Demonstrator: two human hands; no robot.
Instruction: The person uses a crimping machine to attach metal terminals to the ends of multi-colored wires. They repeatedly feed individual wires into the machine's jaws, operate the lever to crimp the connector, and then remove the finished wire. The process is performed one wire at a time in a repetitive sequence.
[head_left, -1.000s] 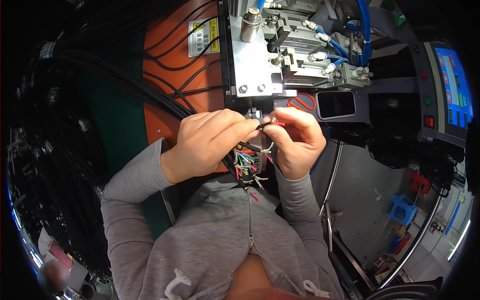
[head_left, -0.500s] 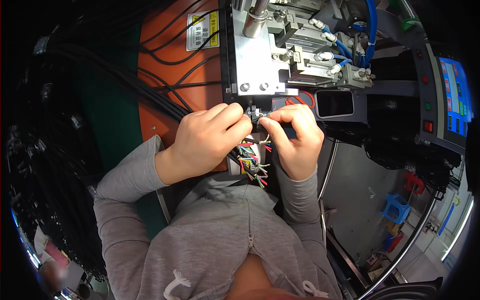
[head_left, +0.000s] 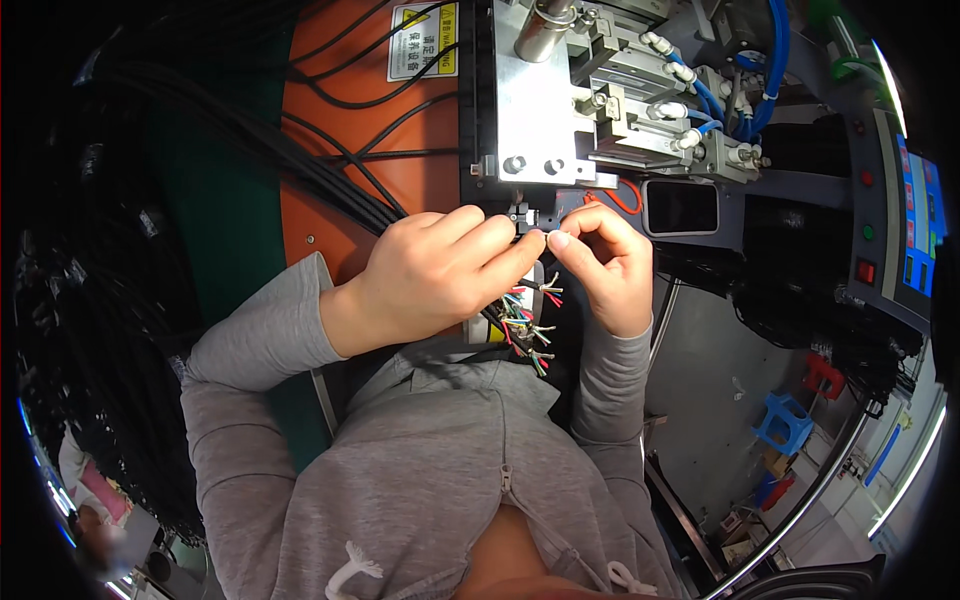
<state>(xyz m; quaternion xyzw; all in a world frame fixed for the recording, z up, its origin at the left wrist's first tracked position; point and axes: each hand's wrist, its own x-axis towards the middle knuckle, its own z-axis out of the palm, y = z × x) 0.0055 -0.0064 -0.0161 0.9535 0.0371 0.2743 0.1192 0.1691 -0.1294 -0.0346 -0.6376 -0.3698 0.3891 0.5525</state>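
Observation:
My left hand (head_left: 430, 272) is closed in a pinch, its index fingertip just below a small black fixture (head_left: 524, 217) with a bright metal part. A short black cable end seems held in it, mostly hidden by the fingers. Facing it, my right hand (head_left: 612, 268) has thumb and index finger pinched close to the left fingertip; whatever lies between them is too small to make out. Below both hands, several stripped cable ends with coloured wires (head_left: 522, 328) fan out, red, green, white and yellow. Their black cables (head_left: 330, 180) run in from the upper left behind my left hand.
Above the fixture stands a metal press block (head_left: 535, 110), with pneumatic cylinders and blue hoses (head_left: 772, 70) to its right. A phone (head_left: 682, 207) lies right of my hands. A control panel (head_left: 868, 232) with buttons and a screen stands at far right. Black cable bundles hang at left.
The view has shifted slightly, so the machine appears further right and higher. My left index finger has stretched further toward the right thumb; the right fingers have drawn slightly away from the fixture.

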